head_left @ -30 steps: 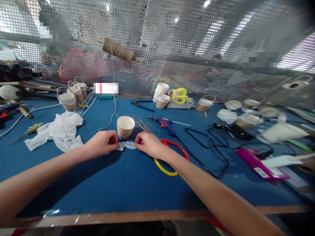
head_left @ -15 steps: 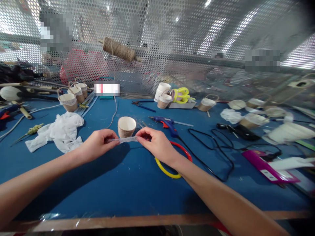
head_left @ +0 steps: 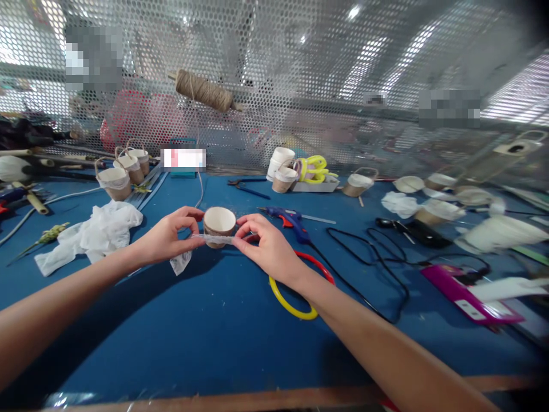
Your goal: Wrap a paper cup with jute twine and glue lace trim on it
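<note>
White lace strip [head_left: 219,239] pinched btwn L hand [head_left: 171,236] & R hand [head_left: 268,246], nr cup [head_left: 220,220].

This looks like a small craft workshop: a blue-topped workbench [head_left: 206,337] stands against a perforated metal screen [head_left: 291,74], where a spool of twine [head_left: 203,90] hangs. A glue gun [head_left: 295,222], pliers [head_left: 249,187], a purple power strip [head_left: 457,290] and several little handled buckets [head_left: 115,183] lie or stand about the top.

The left hand [head_left: 176,236] and right hand [head_left: 266,246] hold white lace [head_left: 214,239] before a cup [head_left: 219,220].
</note>
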A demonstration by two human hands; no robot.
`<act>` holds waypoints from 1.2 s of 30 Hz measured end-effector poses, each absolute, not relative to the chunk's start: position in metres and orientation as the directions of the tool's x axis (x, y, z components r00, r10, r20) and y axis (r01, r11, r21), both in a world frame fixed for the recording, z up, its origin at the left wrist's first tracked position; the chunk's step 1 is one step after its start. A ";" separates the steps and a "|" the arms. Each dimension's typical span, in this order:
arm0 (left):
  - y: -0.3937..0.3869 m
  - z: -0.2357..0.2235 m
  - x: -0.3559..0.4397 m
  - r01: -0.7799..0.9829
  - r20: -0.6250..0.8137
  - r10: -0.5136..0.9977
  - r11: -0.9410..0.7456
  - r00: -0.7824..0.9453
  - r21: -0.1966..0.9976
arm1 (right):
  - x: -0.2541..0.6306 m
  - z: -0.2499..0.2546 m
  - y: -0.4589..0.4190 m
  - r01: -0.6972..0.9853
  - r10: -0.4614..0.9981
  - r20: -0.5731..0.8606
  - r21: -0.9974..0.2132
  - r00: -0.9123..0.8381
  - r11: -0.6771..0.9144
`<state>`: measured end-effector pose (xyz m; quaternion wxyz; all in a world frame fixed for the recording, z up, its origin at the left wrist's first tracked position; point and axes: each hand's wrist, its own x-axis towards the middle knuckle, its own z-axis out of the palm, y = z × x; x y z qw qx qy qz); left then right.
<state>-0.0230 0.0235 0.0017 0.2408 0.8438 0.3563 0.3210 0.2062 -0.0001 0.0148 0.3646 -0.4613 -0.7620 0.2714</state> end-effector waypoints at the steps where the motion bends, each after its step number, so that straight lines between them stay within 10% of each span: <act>1: 0.025 0.001 -0.023 0.447 0.370 0.756 -0.630 0.540 0.635 | 0.206 0.015 0.001 0.495 0.900 0.301 -0.757 -0.315 0.426; 36: 0.033 0.006 -0.025 0.319 0.333 0.755 -0.572 0.565 0.756 | 0.207 0.007 0.015 0.458 0.881 0.331 -0.760 -0.339 0.461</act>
